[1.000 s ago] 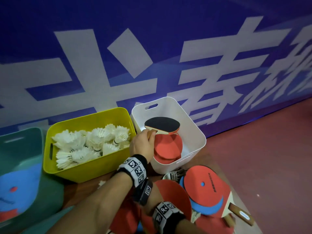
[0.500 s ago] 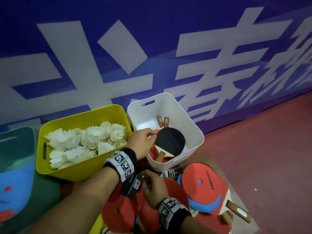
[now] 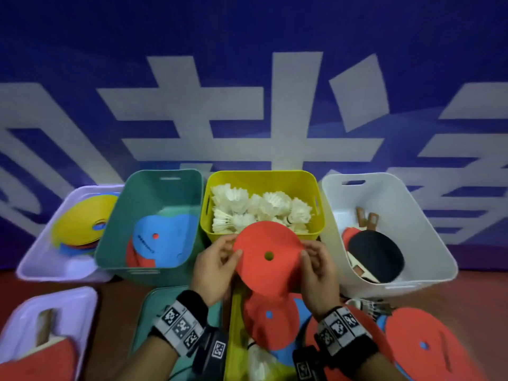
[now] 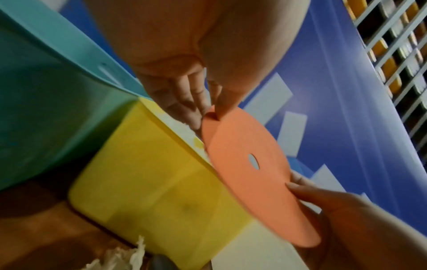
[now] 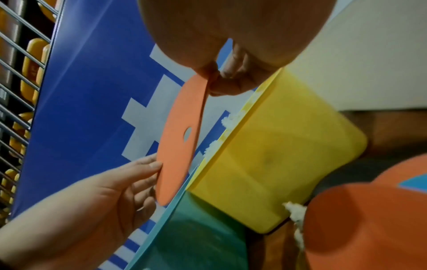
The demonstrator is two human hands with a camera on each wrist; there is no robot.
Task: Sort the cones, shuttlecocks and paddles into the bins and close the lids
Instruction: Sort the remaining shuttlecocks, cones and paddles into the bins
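Hands are both closed on one flat red cone [image 3: 268,258], held up in front of the yellow bin [image 3: 262,180] of shuttlecocks [image 3: 258,209]: its left edge is pinched by the left hand [image 3: 215,266] between thumb and curled fingers, its right edge by the right hand [image 3: 319,272] likewise. Blue and red cones are seen in the green bin [image 3: 162,178], paddles [image 3: 376,253] in the white bin [image 3: 428,243]
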